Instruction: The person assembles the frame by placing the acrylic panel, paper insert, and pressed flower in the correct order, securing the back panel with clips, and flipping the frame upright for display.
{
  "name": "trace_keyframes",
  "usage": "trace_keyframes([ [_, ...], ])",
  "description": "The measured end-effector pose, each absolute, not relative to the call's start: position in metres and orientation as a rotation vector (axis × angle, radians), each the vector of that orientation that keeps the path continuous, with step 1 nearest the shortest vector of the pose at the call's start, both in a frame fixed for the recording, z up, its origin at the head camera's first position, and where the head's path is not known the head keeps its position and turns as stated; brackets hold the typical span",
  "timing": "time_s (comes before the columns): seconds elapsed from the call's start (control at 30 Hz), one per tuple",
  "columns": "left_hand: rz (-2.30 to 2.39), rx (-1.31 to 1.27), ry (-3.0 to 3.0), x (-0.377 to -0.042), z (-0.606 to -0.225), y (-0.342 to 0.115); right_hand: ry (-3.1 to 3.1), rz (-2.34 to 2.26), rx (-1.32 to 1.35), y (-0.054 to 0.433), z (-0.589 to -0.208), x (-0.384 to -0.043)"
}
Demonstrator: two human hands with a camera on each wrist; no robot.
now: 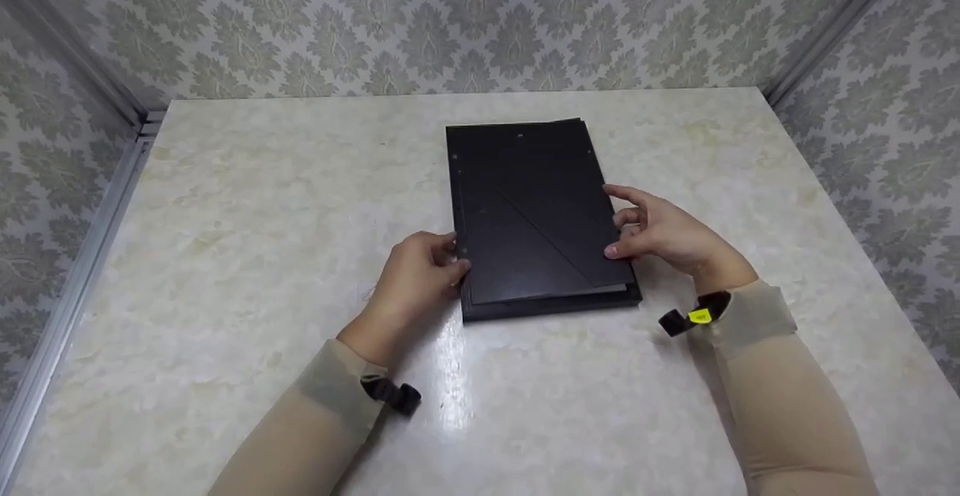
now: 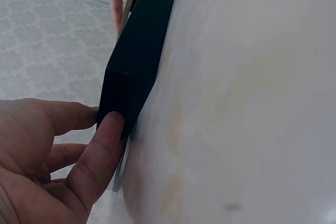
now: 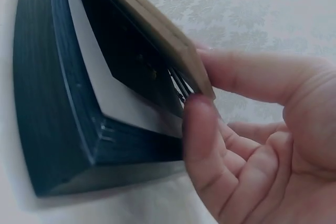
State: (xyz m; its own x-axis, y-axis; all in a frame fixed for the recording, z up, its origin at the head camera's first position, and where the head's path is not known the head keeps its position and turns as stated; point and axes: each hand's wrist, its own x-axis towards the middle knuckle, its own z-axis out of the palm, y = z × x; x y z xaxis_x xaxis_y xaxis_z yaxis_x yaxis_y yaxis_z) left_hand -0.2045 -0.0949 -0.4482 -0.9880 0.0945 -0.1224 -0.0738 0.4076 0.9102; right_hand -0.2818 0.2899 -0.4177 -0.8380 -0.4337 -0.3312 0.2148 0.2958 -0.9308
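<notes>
A black picture frame (image 1: 555,308) lies face down on the table, its backing board (image 1: 540,203) uppermost with a diagonal seam across it. My left hand (image 1: 420,271) grips the frame's left side near the bottom corner, thumb and finger on its edge (image 2: 118,87). At the opposite side, my right hand (image 1: 667,233) pinches the board's right edge. In the right wrist view the board's brown edge (image 3: 157,30) is tilted up from the frame, between finger and thumb. A white sheet (image 3: 89,61) shows in the gap beneath the raised board.
The pale marbled table (image 1: 247,256) reaches around the frame on all sides. Patterned wall panels (image 1: 450,23) with metal rails (image 1: 82,278) enclose the back and sides. Each wrist carries a black strap mount, the right one (image 1: 694,318) with a yellow tag.
</notes>
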Motion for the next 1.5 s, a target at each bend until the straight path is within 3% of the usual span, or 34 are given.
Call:
trace_keyframes([
  [0.47,1.643,0.016,2.470,-0.208,-0.442,-0.095,2.264,-1.467,-0.154,0.286,-0.410,-0.285],
  [1.5,1.578,0.086,2.580,-0.203,-0.447,-0.093,2.629,-1.063,-0.327,0.271,-0.427,-0.284],
])
